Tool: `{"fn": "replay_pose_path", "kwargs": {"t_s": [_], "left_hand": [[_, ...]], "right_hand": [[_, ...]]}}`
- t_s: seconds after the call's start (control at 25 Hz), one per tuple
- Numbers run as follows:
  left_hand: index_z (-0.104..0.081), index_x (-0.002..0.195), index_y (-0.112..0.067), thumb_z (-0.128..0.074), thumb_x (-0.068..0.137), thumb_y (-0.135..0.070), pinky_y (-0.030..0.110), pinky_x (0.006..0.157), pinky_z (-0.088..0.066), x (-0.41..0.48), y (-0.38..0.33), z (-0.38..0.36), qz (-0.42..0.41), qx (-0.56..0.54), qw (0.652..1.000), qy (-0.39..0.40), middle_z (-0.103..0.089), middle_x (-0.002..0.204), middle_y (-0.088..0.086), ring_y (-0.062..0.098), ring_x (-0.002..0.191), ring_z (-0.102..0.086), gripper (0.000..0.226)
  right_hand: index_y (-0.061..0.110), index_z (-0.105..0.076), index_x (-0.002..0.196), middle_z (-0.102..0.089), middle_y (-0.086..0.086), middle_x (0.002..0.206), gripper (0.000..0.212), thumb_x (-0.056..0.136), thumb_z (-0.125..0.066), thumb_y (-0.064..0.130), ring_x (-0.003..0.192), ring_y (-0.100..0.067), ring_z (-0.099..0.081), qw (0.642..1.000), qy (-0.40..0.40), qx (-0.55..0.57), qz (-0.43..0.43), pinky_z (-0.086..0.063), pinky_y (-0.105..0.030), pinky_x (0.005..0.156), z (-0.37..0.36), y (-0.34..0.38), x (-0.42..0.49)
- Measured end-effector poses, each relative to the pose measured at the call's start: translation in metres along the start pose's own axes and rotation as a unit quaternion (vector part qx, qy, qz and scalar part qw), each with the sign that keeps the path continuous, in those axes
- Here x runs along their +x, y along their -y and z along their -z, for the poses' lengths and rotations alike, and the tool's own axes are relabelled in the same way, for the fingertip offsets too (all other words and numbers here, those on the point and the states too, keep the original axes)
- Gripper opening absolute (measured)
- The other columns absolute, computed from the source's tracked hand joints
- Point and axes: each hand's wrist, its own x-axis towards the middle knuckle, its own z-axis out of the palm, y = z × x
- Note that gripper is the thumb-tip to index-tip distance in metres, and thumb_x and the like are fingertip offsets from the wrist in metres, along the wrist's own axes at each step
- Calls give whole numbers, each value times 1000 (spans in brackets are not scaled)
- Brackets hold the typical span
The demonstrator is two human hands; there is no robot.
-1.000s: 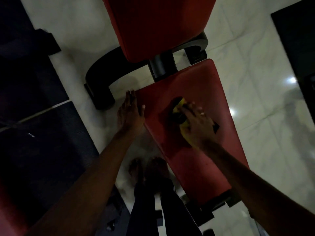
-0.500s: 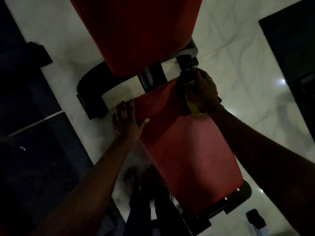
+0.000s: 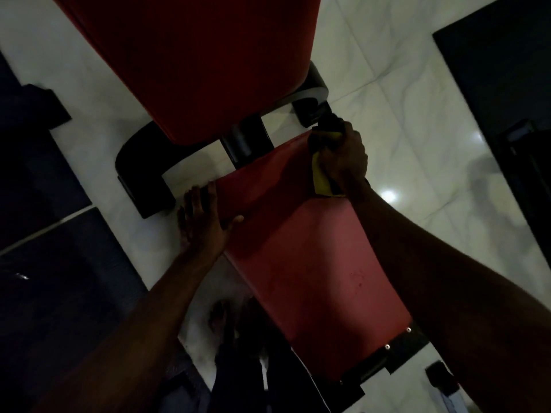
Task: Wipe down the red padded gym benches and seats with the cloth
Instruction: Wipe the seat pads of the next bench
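At centre right of frame, right hand (image 3: 343,156) clamped on yellow cloth (image 3: 322,180) at red seat (image 3: 298,248) corner; left hand (image 3: 202,219) flat, fingers spread, on seat edge. No legible writing.

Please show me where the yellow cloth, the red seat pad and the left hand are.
yellow cloth (image 3: 321,177): head view, on the bare yellow part below the right hand.
red seat pad (image 3: 313,263): head view, on its middle surface.
left hand (image 3: 202,225): head view, on its back.
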Motion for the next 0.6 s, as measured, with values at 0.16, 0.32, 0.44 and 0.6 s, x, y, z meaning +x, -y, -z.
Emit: {"fn": "replay_pose_path", "kwargs": {"t_s": [0.16, 0.32, 0.44, 0.6], "left_hand": [[-6, 160, -19, -59, 94, -50, 52, 121, -15, 2, 4, 14, -7, -57, 997, 45, -4, 166, 18, 36, 153, -4, 90], [-19, 158, -20, -44, 106, -25, 31, 120, -21, 2, 46, 38, -39, -210, 975, 66, -14, 166, 2, 16, 149, -20, 58], [-27, 156, -18, -39, 108, -14, 17, 116, -13, 4, 67, 44, -58, -247, 963, 90, -23, 162, -2, 8, 147, -19, 50], [-40, 151, -15, -44, 107, -16, 18, 118, -18, 15, 79, 48, -93, -271, 953, 99, -36, 158, 1, 9, 145, -29, 44]], "right_hand": [[15, -44, 148, -48, -14, 146, 73, 79, -61, 35, 122, -39, -54, 996, 23, -47, 72, -47, -44, 94, -9, -15, -54], [19, -51, 143, -49, -16, 147, 72, 73, -57, 34, 134, -38, -47, 955, 105, -112, 254, -47, -48, 103, -46, 0, -141], [25, -51, 143, -48, -10, 150, 67, 79, -46, 42, 141, -35, -40, 926, 132, -152, 319, -42, -52, 108, -70, 8, -190], [27, -51, 143, -46, -8, 151, 64, 80, -54, 37, 142, -34, -38, 968, 90, -109, 209, -41, -54, 108, -90, 53, -194]]}}
